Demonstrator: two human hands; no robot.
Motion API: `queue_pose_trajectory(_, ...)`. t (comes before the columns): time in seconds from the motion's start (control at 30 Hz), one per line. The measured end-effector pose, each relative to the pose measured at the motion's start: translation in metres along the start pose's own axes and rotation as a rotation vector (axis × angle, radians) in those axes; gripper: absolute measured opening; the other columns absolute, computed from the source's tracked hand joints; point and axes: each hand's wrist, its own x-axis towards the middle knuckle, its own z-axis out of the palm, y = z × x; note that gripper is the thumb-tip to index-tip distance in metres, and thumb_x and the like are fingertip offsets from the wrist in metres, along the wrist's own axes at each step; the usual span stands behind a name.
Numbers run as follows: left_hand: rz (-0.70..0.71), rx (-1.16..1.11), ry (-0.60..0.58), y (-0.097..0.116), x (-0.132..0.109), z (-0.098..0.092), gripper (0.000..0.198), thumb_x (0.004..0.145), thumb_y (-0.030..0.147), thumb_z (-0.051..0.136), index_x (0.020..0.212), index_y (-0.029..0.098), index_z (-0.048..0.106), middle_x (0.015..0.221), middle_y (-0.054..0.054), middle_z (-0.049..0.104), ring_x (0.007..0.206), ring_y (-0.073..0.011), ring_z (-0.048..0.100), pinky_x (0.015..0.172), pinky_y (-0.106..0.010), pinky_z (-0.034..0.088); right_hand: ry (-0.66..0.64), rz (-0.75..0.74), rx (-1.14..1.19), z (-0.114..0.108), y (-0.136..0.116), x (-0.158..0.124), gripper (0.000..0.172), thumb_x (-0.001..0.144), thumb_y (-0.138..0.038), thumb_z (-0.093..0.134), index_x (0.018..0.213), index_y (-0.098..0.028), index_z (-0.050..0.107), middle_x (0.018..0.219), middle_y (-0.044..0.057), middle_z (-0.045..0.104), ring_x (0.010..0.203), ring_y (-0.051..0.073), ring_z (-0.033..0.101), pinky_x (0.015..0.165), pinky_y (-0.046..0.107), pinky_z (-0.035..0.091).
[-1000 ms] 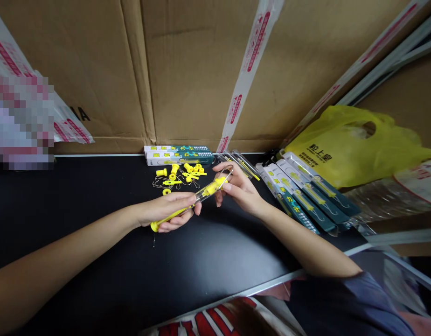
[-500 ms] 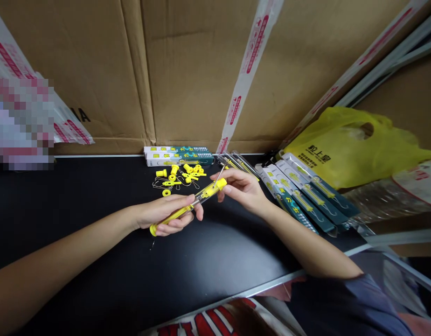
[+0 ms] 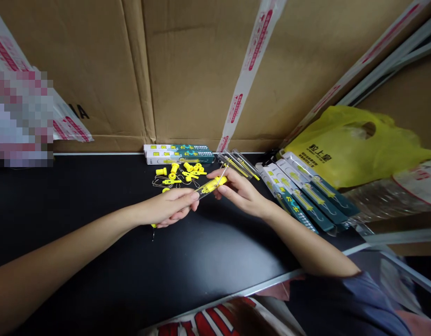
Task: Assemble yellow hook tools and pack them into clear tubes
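My left hand (image 3: 175, 205) is closed around the clear tube of a yellow spring scale (image 3: 207, 187), which slants up to the right over the table. A small hook dangles from its lower end, just below my left hand. My right hand (image 3: 238, 189) is at the scale's upper yellow end, its fingers bent around a thin metal wire piece (image 3: 222, 175) that sticks up there. How firmly the fingertips grip the wire is hard to see. Behind the scale lies a pile of loose yellow caps (image 3: 174, 169), small yellow parts, springs and wire hooks.
Two flat boxes (image 3: 178, 155) lie by the cardboard wall (image 3: 194, 84). Several clear tubes (image 3: 241, 164) lie beside them. More printed boxes (image 3: 302, 191) stand at the right, with a yellow plastic bag (image 3: 355, 144) behind. The black table (image 3: 187, 266) has a pale front edge.
My left hand has rolled over the scale, covering more of its lower part. The yellow end has turned slightly, and the wire piece now stands more toward the right.
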Motion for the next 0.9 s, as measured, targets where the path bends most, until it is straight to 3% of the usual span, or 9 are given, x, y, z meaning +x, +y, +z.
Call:
queue_pose_trajectory(0.13, -0.055, -0.065, -0.120, 0.004, -0.002, -0.007, 0.040, 0.092, 0.056, 0.039, 0.084, 0.019, 0.048, 0.046, 0.010, 0.036, 0.027, -0.0027, 0.025, 0.024, -0.010, 0.026, -0.115, -0.050, -0.311, -0.014, -0.010, 0.000, 0.031, 0.096, -0.033, 0.046, 0.123, -0.019, 0.051, 0.109, 0.010, 0.065, 0.090, 0.018, 0.064, 0.078, 0.030, 0.052)
queue_pose_trajectory(0.37, -0.190, -0.207, -0.287, 0.004, -0.007, -0.016, 0.039, 0.091, 0.058, 0.041, 0.089, 0.020, 0.052, 0.048, 0.009, 0.035, 0.028, -0.0015, 0.019, 0.023, -0.009, 0.024, -0.130, -0.115, -0.717, -0.015, -0.014, -0.004, 0.037, 0.095, -0.044, 0.046, 0.112, -0.015, 0.060, 0.082, 0.007, 0.073, 0.065, 0.018, 0.067, 0.056, 0.025, 0.042)
queue_pose_trajectory(0.53, -0.225, -0.249, -0.325, -0.003, -0.005, -0.020, 0.034, 0.090, 0.054, 0.046, 0.086, 0.021, 0.049, 0.047, 0.010, 0.032, 0.027, -0.0017, 0.018, 0.022, -0.008, 0.021, -0.151, -0.009, -0.509, -0.007, -0.012, -0.003, 0.033, 0.097, -0.042, 0.043, 0.106, -0.014, 0.058, 0.071, 0.004, 0.068, 0.055, 0.013, 0.060, 0.055, 0.023, 0.039)
queue_pose_trajectory(0.7, -0.243, -0.233, -0.357, -0.005, -0.003, -0.025, 0.033, 0.090, 0.054, 0.047, 0.086, 0.021, 0.048, 0.046, 0.010, 0.031, 0.027, -0.0023, 0.018, 0.022, -0.008, 0.021, -0.298, 0.143, -0.213, 0.000, -0.018, -0.002, 0.025, 0.100, -0.036, 0.036, 0.108, -0.015, 0.047, 0.053, -0.006, 0.055, 0.048, 0.010, 0.053, 0.056, 0.021, 0.040)
queue_pose_trajectory(0.8, -0.246, -0.183, -0.322, -0.003, -0.003, -0.023, 0.035, 0.089, 0.055, 0.048, 0.085, 0.021, 0.047, 0.044, 0.010, 0.032, 0.026, -0.0025, 0.019, 0.021, -0.009, 0.023, -0.309, 0.161, -0.078, 0.008, -0.014, -0.003, 0.022, 0.101, -0.035, 0.029, 0.109, -0.017, 0.039, 0.052, -0.009, 0.050, 0.045, 0.009, 0.048, 0.056, 0.020, 0.041)
queue_pose_trajectory(0.9, -0.266, -0.142, -0.250, -0.001, -0.003, -0.019, 0.037, 0.087, 0.058, 0.048, 0.084, 0.021, 0.046, 0.044, 0.010, 0.033, 0.026, -0.0023, 0.020, 0.022, -0.009, 0.024, -0.270, 0.169, -0.124, 0.015, -0.007, -0.004, 0.018, 0.100, -0.033, 0.030, 0.107, -0.018, 0.035, 0.053, -0.009, 0.047, 0.044, 0.010, 0.045, 0.052, 0.021, 0.039)
